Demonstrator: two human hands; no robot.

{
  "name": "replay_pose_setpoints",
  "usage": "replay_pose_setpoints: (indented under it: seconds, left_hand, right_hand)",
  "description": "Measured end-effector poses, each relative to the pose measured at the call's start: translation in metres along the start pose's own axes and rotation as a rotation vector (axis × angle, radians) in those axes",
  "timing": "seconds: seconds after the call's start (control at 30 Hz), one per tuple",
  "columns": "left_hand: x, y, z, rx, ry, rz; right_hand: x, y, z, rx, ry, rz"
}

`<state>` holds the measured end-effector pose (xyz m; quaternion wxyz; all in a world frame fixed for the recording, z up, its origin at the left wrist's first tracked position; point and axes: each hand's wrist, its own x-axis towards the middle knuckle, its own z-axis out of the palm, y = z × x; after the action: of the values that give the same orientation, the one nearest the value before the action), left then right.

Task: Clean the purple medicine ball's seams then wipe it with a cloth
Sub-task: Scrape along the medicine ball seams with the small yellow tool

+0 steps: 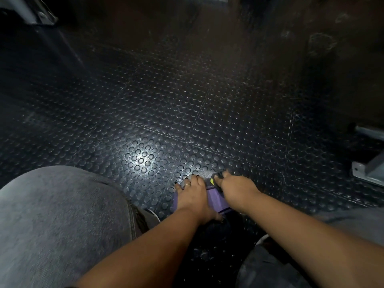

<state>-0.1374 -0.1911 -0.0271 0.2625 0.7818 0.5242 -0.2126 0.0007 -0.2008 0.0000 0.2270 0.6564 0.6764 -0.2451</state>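
The purple medicine ball (215, 199) sits on the floor between my knees, mostly covered by my hands; a grey panel (204, 175) shows at its far side. My left hand (192, 194) lies over the ball's left side, fingers spread and curved round it, thumb on the near side. My right hand (236, 188) grips a small dark brush-like tool (217, 177) with a yellow-green mark, held against the top of the ball by the grey panel. No cloth is in view.
Black studded rubber floor (166, 100) spreads all around, lit in one patch. Metal equipment feet stand at the right (367, 171) and at the top left (31, 15). My knees in grey jeans (62, 215) flank the ball.
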Motion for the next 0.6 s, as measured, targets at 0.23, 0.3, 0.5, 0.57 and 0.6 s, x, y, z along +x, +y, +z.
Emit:
replay_pose_setpoints:
  seconds: [0.23,0.3,0.5,0.57,0.6]
  left_hand:
    - [-0.001,-0.003,0.0,0.009,-0.019,-0.004]
    - [-0.002,-0.005,0.0,0.02,-0.028,0.005]
    - [-0.001,-0.008,0.002,0.039,-0.01,0.028]
    - [-0.001,-0.007,0.001,0.045,-0.015,0.024]
    - [-0.001,-0.007,0.0,0.046,-0.019,0.019]
  right_hand:
    - [0.024,0.013,0.014,-0.005,0.003,0.084]
    - [0.029,0.018,0.015,-0.016,-0.017,0.097]
    - [0.035,0.027,0.014,0.045,-0.085,0.066]
    - [0.033,0.023,0.01,0.048,-0.061,0.043]
    - [0.031,0.019,0.008,0.038,-0.046,0.036]
